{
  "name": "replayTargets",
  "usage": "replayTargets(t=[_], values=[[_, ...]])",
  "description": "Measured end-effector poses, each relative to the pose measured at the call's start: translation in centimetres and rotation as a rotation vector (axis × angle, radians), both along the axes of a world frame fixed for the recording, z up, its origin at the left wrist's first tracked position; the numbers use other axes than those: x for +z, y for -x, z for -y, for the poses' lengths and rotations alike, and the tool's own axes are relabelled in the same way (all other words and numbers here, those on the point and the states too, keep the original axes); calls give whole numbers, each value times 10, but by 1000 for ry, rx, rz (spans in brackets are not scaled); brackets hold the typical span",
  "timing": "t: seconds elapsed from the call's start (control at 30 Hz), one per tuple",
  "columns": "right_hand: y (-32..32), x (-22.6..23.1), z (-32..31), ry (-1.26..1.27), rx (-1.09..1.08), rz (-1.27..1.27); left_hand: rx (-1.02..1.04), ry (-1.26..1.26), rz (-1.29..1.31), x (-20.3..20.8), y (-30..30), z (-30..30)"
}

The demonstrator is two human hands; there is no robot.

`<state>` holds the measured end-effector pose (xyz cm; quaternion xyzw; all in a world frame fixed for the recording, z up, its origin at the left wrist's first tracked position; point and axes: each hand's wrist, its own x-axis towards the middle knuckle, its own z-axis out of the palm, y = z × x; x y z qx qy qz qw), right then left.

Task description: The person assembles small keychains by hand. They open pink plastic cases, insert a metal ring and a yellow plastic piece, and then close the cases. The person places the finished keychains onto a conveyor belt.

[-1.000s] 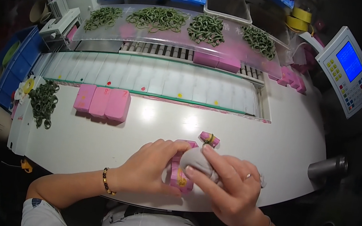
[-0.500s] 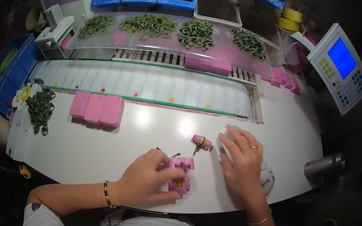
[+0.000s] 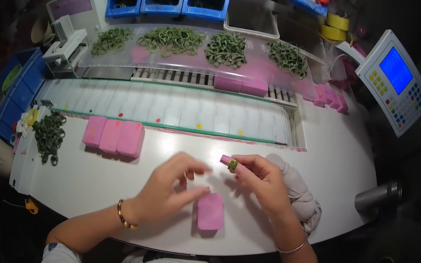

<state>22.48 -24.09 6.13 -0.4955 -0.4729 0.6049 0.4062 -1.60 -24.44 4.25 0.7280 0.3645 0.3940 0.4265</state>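
My right hand [image 3: 263, 180] pinches a small pink plug [image 3: 226, 159] with green rings [image 3: 233, 165] around it, held above the white table. To the left, my left hand [image 3: 171, 183] is open, its curved fingers apart and a little blurred, with nothing seen in it. Just beyond its thumb lies a pink rounded block [image 3: 210, 211], smooth face up, close to the table's front edge. A tiny dark bit shows by the thumb, too small to name.
Three pink blocks [image 3: 120, 137] stand left of centre, beside a dark green ring pile [image 3: 48, 135]. A clear shelf [image 3: 200, 62] carries more green rings over a roller track. At right are a crumpled pale cloth [image 3: 297, 193], a dark cylinder [image 3: 378, 196] and a keypad panel [image 3: 395, 81].
My right hand has taken up the ringed pink plug from the table. My left hand has let go of the pink shape by the front edge, where a smooth block face now shows.
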Motion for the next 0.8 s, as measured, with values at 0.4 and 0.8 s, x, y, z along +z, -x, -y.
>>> replayTargets(t=[0.4,0.8], values=[[24,-10,-16,73,97,-382,-36,408,334,3,-11,-30],[28,-19,-16,163,34,-431,-144,774,819,-4,4,-39]])
